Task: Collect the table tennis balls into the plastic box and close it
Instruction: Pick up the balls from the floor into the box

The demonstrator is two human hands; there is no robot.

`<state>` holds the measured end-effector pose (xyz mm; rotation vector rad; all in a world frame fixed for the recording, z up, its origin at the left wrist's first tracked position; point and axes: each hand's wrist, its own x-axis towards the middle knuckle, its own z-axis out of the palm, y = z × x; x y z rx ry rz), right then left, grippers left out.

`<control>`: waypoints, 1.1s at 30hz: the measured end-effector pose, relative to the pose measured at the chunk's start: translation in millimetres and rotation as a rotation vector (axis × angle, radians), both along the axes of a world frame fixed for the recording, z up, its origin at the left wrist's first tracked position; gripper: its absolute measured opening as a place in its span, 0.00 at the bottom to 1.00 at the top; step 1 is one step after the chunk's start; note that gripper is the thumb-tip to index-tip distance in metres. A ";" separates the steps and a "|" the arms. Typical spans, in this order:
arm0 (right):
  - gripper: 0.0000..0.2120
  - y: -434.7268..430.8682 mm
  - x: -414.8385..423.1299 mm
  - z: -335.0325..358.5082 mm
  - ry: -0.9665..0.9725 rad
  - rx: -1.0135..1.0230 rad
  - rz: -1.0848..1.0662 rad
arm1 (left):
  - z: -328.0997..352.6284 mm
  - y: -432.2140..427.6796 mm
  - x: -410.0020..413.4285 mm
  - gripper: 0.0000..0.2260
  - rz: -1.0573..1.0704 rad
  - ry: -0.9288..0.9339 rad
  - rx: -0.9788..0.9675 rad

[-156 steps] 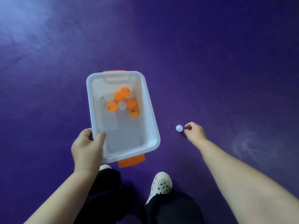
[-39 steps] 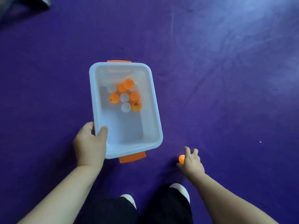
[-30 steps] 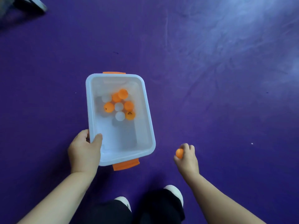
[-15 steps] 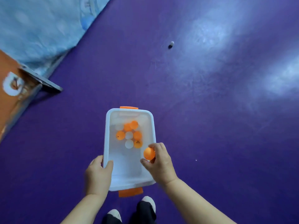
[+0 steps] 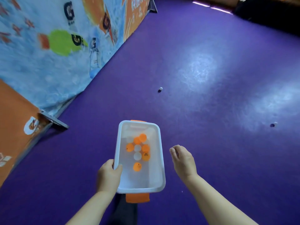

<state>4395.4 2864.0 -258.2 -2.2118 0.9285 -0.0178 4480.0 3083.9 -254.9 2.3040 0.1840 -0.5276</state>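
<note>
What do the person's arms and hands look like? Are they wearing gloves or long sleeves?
No gloves and no sleeves in view. The left hand and right hand are bare, and so are the left forearm and right forearm. No watch, bracelet or ring shows.

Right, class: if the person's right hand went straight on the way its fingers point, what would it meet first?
Probably the far right corner of the white plastic box: the right hand points forward and slightly left, beside that rim. Depth is unclear, so it might pass clear over the purple floor.
</note>
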 end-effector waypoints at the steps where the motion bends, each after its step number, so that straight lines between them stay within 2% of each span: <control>1: 0.12 -8.6 11.1 7.7 0.010 -0.009 0.001 | 5.0 -5.5 8.5 0.11 -0.014 0.006 -0.004; 7: 0.14 -53.9 95.8 37.5 0.044 -0.019 0.013 | 19.5 -39.6 88.4 0.13 -0.066 -0.006 0.017; 13: 0.15 -108.3 198.7 57.4 0.073 -0.021 0.017 | 32.9 -93.4 201.8 0.08 -0.069 -0.016 0.056; 19: 0.07 -175.8 283.5 72.5 0.077 -0.054 0.010 | 44.8 -163.1 297.0 0.11 -0.053 -0.045 0.028; 28: 0.07 -319.5 411.3 51.6 0.080 -0.046 -0.007 | 32.6 -291.3 423.3 0.09 0.004 -0.055 0.011; 33: 0.07 -401.7 492.9 55.1 0.117 -0.070 0.071 | 34.7 -362.6 494.5 0.08 0.077 -0.078 0.024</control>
